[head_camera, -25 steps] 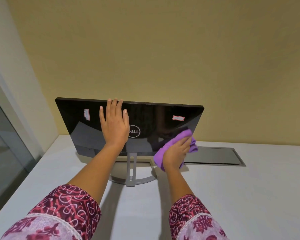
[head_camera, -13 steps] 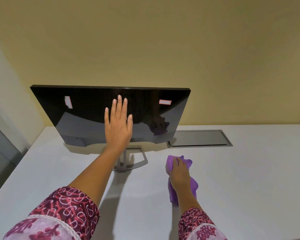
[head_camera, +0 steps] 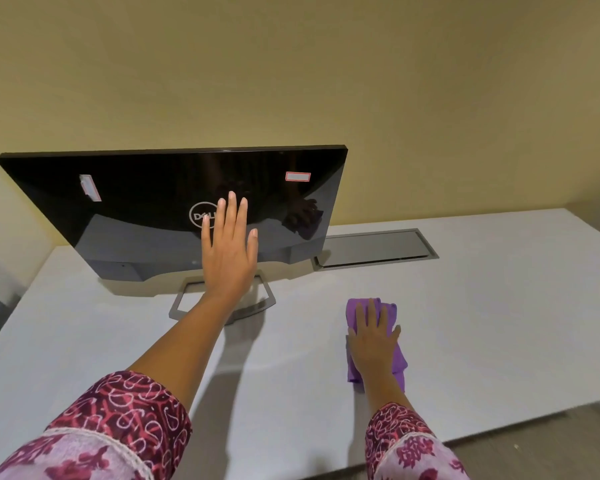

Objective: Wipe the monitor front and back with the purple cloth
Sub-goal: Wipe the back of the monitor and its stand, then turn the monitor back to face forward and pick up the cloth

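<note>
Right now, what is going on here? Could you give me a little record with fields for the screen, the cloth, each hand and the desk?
monitor: black, standing on the table, glossy back with logo toward the camera
stand: grey frame, on the table
purple cloth: crumpled on the table, right of the stand
left hand: flat, fingers straight, against the monitor's back
right hand: flat on the purple cloth
hatch: grey, set in the table beside the monitor

A round Dell logo (head_camera: 199, 216) marks the monitor (head_camera: 136, 202) back; both stickers (head_camera: 298, 176) are unreadable.
</note>
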